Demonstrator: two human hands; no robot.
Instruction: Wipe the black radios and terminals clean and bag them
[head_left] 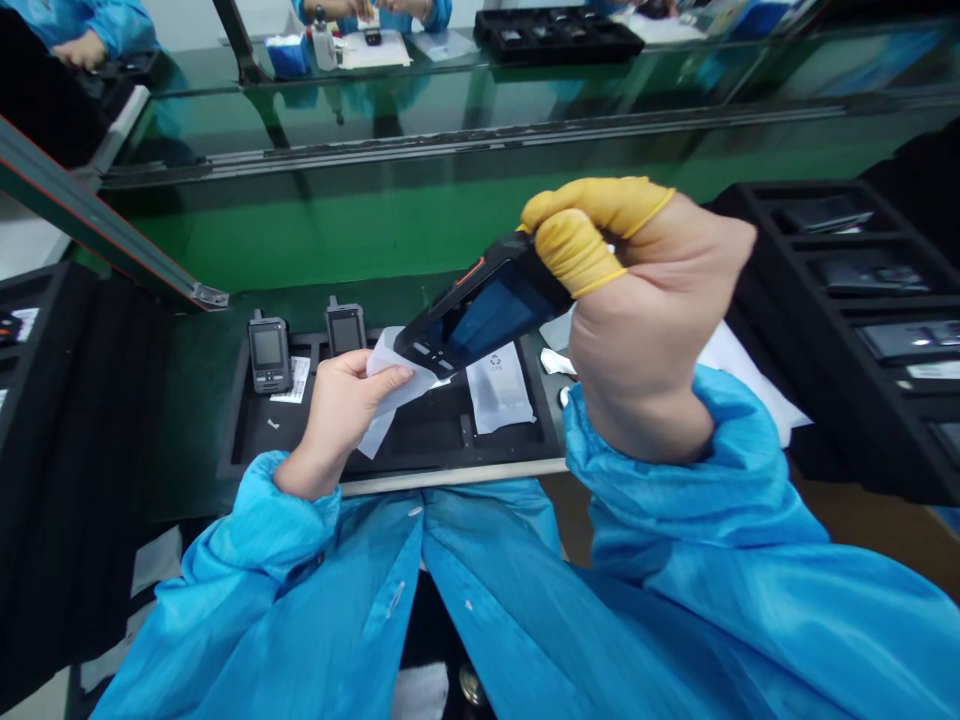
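My right hand, with yellow covers on thumb and finger, grips the top end of a black handheld device with a dark screen. The device is tilted, its lower end down to the left. My left hand pinches a translucent white bag at that lower end; how far the device sits inside it is unclear. Below lies a black tray. Two similar devices, one at the left and one near the middle, rest at the tray's back. Another white bag lies in its right part.
Black foam trays with devices are stacked at the right and left. A metal strut slants at the left. Across a green partition, other people's hands work beside a black tray.
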